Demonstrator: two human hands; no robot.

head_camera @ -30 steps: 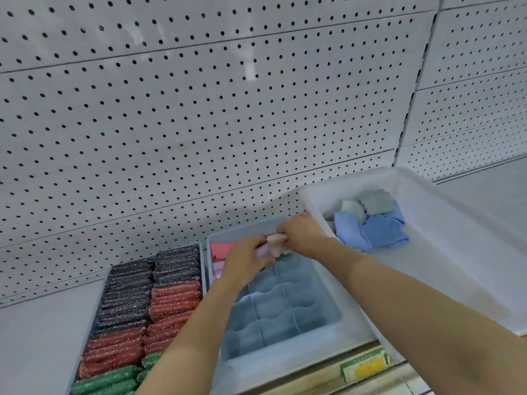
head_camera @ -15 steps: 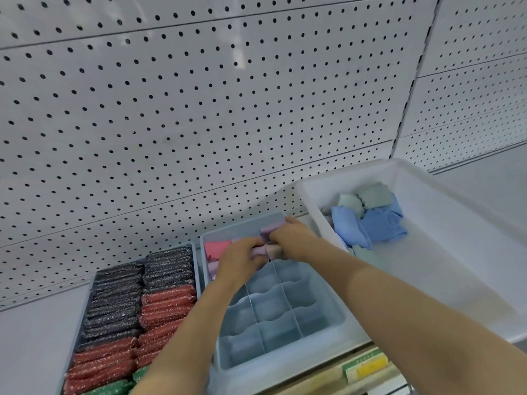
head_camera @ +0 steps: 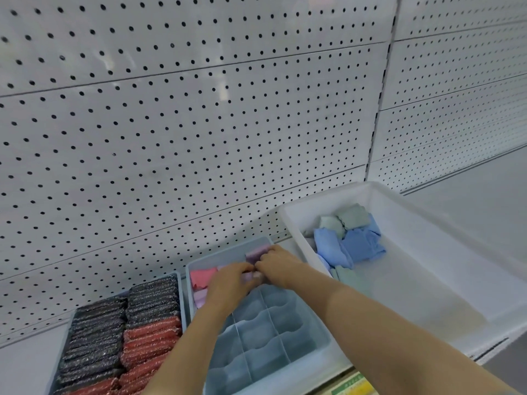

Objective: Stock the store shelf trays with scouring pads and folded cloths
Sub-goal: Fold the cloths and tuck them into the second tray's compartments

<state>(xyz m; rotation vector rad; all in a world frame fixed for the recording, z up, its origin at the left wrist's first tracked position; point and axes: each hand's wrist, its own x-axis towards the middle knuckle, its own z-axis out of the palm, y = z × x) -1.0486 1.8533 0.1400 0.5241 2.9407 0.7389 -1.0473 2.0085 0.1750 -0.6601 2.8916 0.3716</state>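
A blue divided tray (head_camera: 319, 347) stands on the shelf with folded cloths in its back cells: a pink-red cloth (head_camera: 202, 277) and a lilac cloth (head_camera: 200, 297) at the left, a purple cloth (head_camera: 256, 253) at the back right. My left hand (head_camera: 228, 285) and my right hand (head_camera: 278, 265) meet over the middle back cell. Between their fingertips they pinch a small lilac folded cloth (head_camera: 247, 277), mostly hidden by my fingers. A tray of black and red scouring pads (head_camera: 122, 334) lies to the left.
A white bin (head_camera: 422, 280) at the right holds loose blue cloths (head_camera: 350, 246) and grey-green cloths (head_camera: 352, 216). The pegboard wall (head_camera: 199, 124) rises right behind the trays. A price label (head_camera: 352, 387) sits on the shelf's front edge. The divided tray's front cells hold nothing.
Both hands have sunk a little into the back of the divided tray with the lilac cloth. The view has tilted slightly, shifting the trays.
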